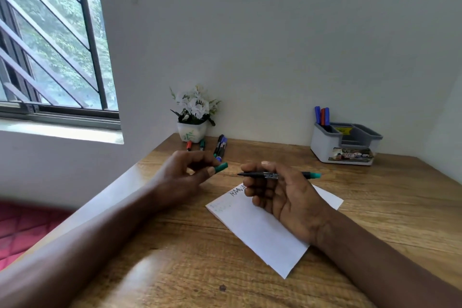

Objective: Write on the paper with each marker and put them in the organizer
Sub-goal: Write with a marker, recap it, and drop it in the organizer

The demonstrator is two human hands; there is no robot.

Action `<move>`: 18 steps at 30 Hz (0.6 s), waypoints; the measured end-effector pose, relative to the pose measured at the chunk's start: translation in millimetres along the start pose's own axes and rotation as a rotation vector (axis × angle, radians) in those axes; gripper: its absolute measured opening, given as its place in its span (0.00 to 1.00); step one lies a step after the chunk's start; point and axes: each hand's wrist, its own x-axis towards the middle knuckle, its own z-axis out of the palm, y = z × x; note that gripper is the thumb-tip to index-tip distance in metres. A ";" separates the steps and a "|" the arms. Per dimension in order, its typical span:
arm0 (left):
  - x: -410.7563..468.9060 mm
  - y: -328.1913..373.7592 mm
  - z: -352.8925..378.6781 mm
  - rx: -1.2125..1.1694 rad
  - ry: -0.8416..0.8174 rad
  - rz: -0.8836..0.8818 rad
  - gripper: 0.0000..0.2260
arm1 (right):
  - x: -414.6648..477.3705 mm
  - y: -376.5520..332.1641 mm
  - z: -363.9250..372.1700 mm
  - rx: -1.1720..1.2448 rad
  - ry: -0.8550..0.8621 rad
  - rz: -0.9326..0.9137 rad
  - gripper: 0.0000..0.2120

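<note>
My right hand grips an uncapped black marker with a green end, held level above the white paper; its tip points left. My left hand pinches the green cap a short way left of that tip. The paper lies on the wooden table and bears handwriting near its far edge, partly hidden by my right hand. A grey organizer at the back right holds three markers, blue and red. Several loose markers lie by the flower pot.
A small white pot of white flowers stands at the table's back left corner against the wall. A window with bars is at the left. A red cushion lies below the table's left edge.
</note>
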 end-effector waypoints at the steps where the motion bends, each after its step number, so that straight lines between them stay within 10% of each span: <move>1: -1.5 0.9 -0.6 -0.026 -0.014 0.013 0.09 | 0.9 0.9 -0.4 -0.008 0.000 -0.002 0.17; 18: -10.7 18.1 0.8 -0.069 -0.112 0.130 0.08 | 0.5 5.2 -0.7 -0.067 -0.005 -0.088 0.05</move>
